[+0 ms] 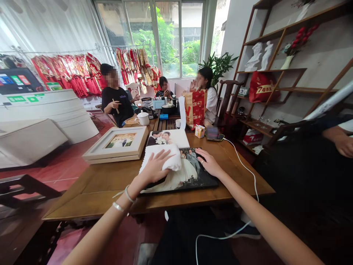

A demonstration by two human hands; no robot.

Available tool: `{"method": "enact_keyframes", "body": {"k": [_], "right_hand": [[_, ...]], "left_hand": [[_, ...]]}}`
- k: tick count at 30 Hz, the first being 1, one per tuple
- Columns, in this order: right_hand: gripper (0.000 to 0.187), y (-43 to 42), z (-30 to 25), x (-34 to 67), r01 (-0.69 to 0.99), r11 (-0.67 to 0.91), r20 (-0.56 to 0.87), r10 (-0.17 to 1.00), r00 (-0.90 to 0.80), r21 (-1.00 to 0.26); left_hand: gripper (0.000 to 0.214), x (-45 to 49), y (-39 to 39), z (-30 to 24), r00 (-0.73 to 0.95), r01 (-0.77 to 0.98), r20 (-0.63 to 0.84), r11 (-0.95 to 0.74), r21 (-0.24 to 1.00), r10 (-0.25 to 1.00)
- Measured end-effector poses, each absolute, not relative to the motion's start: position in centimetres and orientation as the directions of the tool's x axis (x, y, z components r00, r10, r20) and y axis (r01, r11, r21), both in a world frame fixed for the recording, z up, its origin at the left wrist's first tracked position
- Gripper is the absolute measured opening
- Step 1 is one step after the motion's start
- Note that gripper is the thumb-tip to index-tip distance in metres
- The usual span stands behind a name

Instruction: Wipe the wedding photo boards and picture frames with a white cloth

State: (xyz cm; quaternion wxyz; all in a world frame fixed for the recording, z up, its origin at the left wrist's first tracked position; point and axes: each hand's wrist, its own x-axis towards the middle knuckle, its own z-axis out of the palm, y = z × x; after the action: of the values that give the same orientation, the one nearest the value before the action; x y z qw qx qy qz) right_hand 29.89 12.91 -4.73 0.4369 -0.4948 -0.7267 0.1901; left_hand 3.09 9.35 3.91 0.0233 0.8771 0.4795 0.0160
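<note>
two open grips, clasping nothing: left hand [154,170] presses white cloth [157,151], right hand [211,164] wedding photo [190,177]; red bag [261,88] reads "7".

A single head-worn view looks forward and down, close over the bench [110,184]; windows [165,36] fill the upper centre of the frame.

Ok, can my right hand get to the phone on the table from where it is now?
Probably yes. The right hand lies flat on the photo print, holding nothing, and the phone sits just beyond it on the table with bare wood between. Its white cable trails off to the side.
</note>
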Motion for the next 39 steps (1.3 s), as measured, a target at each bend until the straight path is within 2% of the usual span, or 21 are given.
{"method": "enact_keyframes", "body": {"k": [5, 10, 16, 21, 30, 36, 39], "right_hand": [[0.039, 12.9, -4.8, 30.0, 0.533, 0.431, 0.445, 0.889, -0.112, -0.728], [0.039, 12.8, -4.7, 30.1, 0.517, 0.429, 0.439, 0.892, -0.110, -0.741], [0.038, 13.1, -4.8, 30.1, 0.477, 0.426, 0.431, 0.896, -0.107, -0.768], [0.039, 13.7, -4.9, 30.2, 0.441, 0.372, 0.363, 0.925, -0.109, -0.816], [0.040, 13.1, -5.0, 29.7, 0.508, 0.419, 0.422, 0.899, -0.116, -0.753], [0.042, 13.1, -5.4, 29.9, 0.483, 0.440, 0.443, 0.889, -0.115, -0.757], [0.043, 13.0, -5.4, 30.0, 0.475, 0.431, 0.432, 0.894, -0.114, -0.767]], "left_hand": [[0.054, 3.3, 12.5, 3.8, 0.497, 0.865, 0.039, -0.499, 0.059, 0.867], [0.053, 2.7, 10.5, 3.6, 0.537, 0.838, 0.059, -0.540, 0.080, 0.841], [0.070, 1.3, 3.7, 3.2, 0.592, 0.801, 0.061, -0.595, 0.057, 0.803], [0.080, 1.0, 0.1, 3.4, 0.660, 0.750, 0.034, -0.661, 0.019, 0.750], [0.075, 0.4, 7.6, 3.7, 0.570, 0.820, 0.077, -0.572, 0.006, 0.818], [0.094, 0.2, 12.2, 3.1, 0.489, 0.870, 0.111, -0.493, 0.012, 0.865], [0.085, 0.1, 12.7, 2.9, 0.504, 0.861, 0.129, -0.509, 0.009, 0.854]]}}
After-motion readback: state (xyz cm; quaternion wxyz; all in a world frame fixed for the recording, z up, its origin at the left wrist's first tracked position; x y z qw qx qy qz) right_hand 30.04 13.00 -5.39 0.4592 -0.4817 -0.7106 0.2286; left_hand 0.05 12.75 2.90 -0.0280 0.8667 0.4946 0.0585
